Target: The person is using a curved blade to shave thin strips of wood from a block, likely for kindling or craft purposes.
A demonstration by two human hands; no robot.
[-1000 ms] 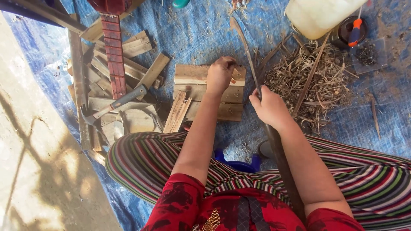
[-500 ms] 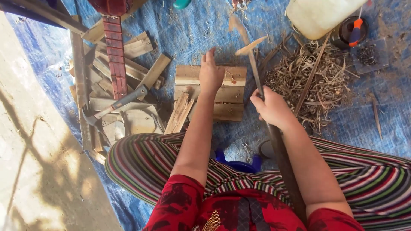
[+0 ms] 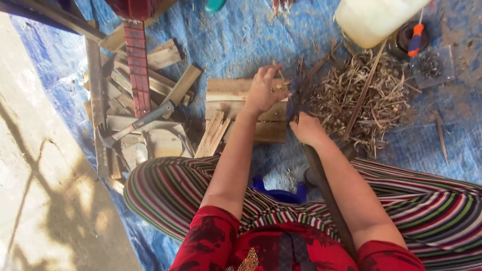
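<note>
I sit on a blue tarp (image 3: 241, 40) in striped trousers. My left hand (image 3: 262, 91) rests on a stack of short wooden planks (image 3: 236, 108), its fingertips pinching a thin wood strip (image 3: 279, 76) at the stack's far right corner. My right hand (image 3: 307, 129) is just right of the stack, closed around the handle of a long dark knife (image 3: 300, 93). Its blade points away from me beside the strip. A long dark stick (image 3: 329, 198) runs back under my right forearm.
Dry shavings and splinters (image 3: 369, 100) are heaped to the right. Scrap boards (image 3: 150, 95), a hammer (image 3: 138, 122) and a red slatted piece (image 3: 136, 60) lie on the left. A white jug (image 3: 376, 17) and a screwdriver (image 3: 415, 40) sit far right. Bare concrete (image 3: 45, 190) borders the tarp.
The knife was raised with a wood piece stuck on it half a second ago; it has come down beside the planks. My left hand lifted with its fingers apart, then settled back on the stack.
</note>
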